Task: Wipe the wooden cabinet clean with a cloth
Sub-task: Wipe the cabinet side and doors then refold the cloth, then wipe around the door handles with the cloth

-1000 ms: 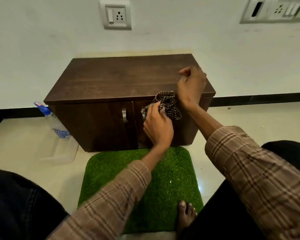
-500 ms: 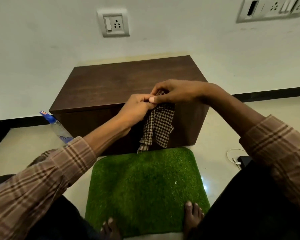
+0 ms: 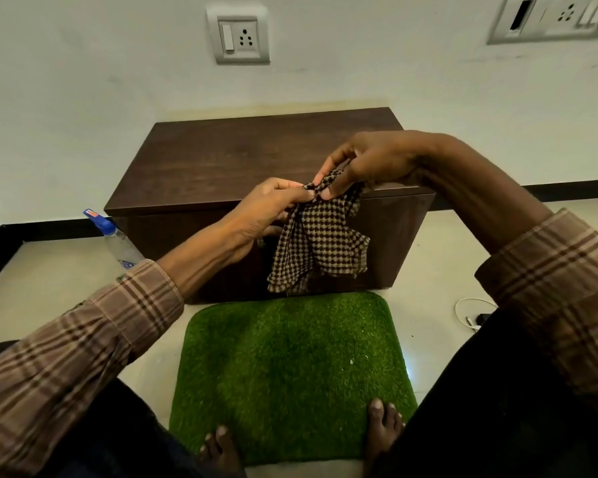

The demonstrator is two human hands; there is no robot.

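Observation:
A small dark wooden cabinet (image 3: 221, 160) stands on the floor against the white wall. A brown checked cloth (image 3: 320, 241) hangs in the air in front of the cabinet's doors. My left hand (image 3: 268, 208) pinches its top edge from the left. My right hand (image 3: 370, 163) pinches the same edge from the right, above the cabinet's front edge. Both hands meet at the cloth's top. The cloth and my left forearm hide most of the door handles.
A clear bottle with a blue cap (image 3: 116, 241) stands on the floor left of the cabinet. A green grass mat (image 3: 290, 367) lies in front, my toes on its near edge. A white cable and a dark device (image 3: 473, 317) lie at right. Sockets sit on the wall.
My left hand left the cabinet door with the bunched cloth and rose; my right hand came off the cabinet top. Both now hold the cloth, which has opened out and hangs lower.

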